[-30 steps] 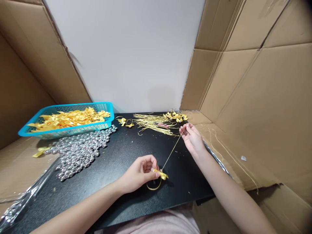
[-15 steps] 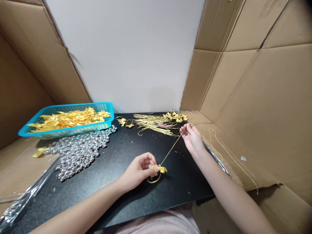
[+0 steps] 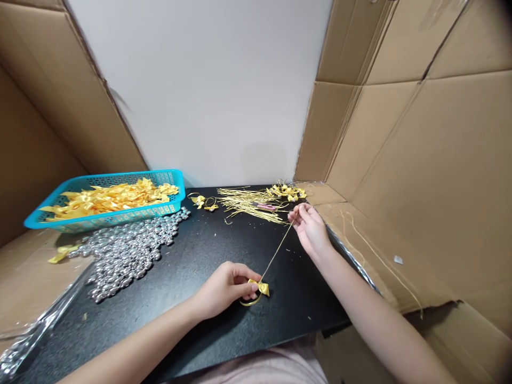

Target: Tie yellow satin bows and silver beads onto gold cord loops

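Near: our left hand pinches a yellow ribbon bow; our right hand, farther right, pinches its gold cord.

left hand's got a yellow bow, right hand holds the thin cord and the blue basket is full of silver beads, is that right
Not quite: the head view shows the blue basket full of yellow ribbon pieces; the silver beads lie outside it. The left hand does have a yellow bow and the right hand the thin cord.
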`<state>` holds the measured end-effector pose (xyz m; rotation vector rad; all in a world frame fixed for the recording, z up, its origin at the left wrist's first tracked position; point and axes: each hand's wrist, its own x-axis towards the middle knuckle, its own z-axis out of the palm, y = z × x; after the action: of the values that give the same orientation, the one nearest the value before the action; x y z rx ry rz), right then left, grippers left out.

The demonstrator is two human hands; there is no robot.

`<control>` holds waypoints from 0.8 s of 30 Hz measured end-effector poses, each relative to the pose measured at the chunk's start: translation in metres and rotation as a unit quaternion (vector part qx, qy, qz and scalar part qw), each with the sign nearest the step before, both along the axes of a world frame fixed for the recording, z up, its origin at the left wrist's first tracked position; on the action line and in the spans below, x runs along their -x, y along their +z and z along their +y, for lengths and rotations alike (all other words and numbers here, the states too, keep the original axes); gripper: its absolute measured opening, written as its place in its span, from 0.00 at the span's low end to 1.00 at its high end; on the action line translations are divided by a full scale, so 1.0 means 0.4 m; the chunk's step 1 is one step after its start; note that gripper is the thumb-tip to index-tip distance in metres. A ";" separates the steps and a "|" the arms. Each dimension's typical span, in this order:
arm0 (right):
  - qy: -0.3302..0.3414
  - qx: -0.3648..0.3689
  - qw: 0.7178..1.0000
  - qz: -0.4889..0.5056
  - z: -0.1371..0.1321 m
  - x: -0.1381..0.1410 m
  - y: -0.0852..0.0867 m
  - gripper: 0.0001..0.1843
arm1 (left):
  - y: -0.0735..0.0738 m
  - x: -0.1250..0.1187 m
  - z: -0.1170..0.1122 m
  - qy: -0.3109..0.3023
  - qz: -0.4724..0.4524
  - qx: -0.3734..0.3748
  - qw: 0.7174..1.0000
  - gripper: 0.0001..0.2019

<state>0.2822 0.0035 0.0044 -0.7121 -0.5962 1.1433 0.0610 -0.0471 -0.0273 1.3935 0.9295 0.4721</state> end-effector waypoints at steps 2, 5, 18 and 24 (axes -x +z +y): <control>0.018 0.001 1.000 -0.004 0.001 0.004 0.004 0.13 | 0.002 0.001 0.002 -0.002 0.021 -0.006 1.000 0.18; 0.051 0.010 0.999 -0.013 0.008 0.012 0.016 0.13 | 0.006 0.000 0.006 0.001 0.045 -0.011 0.999 0.17; 0.176 -0.002 0.984 -0.036 0.164 0.068 0.196 0.11 | 0.129 -0.012 0.078 0.009 0.042 -0.114 0.993 0.14; 0.133 -0.062 0.989 0.036 0.242 0.067 0.303 0.16 | 0.241 -0.017 0.091 0.015 0.022 -0.119 0.993 0.12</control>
<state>0.2552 0.1004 0.1256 -0.4917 -0.7097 1.3588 0.0678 -0.0105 0.0691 1.6116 0.9533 0.5921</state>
